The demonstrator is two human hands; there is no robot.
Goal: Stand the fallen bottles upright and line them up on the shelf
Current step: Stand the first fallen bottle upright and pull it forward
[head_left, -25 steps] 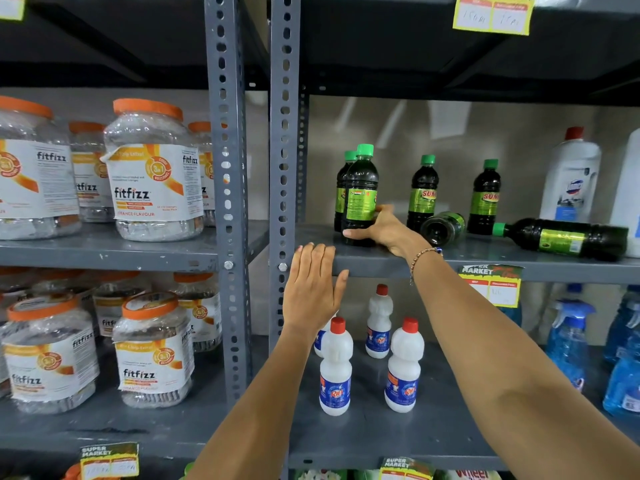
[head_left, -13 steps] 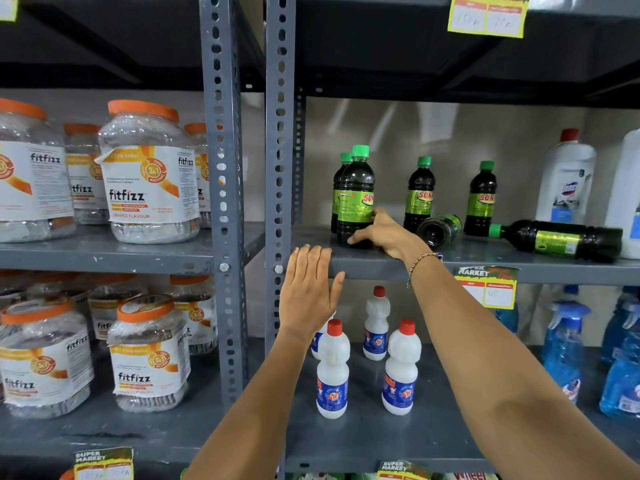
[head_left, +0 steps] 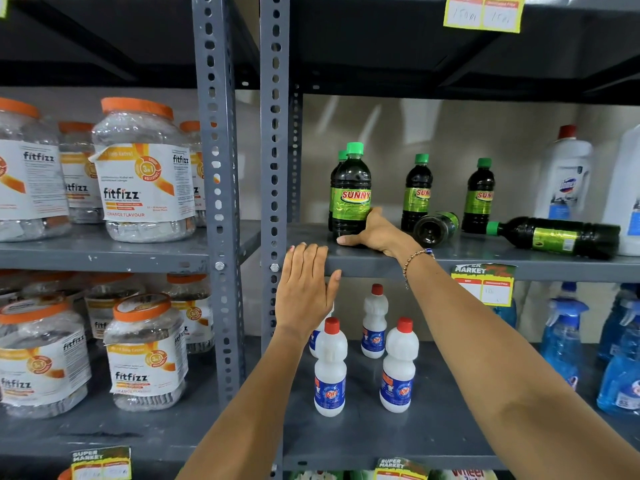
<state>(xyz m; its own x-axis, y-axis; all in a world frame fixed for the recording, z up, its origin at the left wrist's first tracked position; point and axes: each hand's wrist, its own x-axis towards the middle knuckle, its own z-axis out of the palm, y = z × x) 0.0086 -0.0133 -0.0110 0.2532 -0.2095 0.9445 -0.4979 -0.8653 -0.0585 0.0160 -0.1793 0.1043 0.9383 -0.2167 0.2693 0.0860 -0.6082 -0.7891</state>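
Observation:
Dark Sunny bottles with green caps stand on the grey middle shelf (head_left: 460, 259). My right hand (head_left: 375, 233) grips the base of the front upright bottle (head_left: 352, 194), which hides another upright one behind it. Two more stand upright further right (head_left: 417, 192) (head_left: 479, 195). One fallen bottle (head_left: 434, 228) lies with its base toward me between them. A second fallen bottle (head_left: 557, 235) lies on its side at the right, cap pointing left. My left hand (head_left: 306, 289) is flat and open against the shelf's front edge.
White cleaner jugs (head_left: 566, 174) stand at the shelf's right end. Below are white bottles with red caps (head_left: 330, 367) and blue spray bottles (head_left: 562, 341). Fitfizz jars (head_left: 145, 171) fill the left bay beyond the grey uprights (head_left: 275, 133). Yellow price tags hang on the shelf edges.
The front upright bottle has turned under my right hand so its Sunny label now faces me. My left hand has stayed on the shelf edge.

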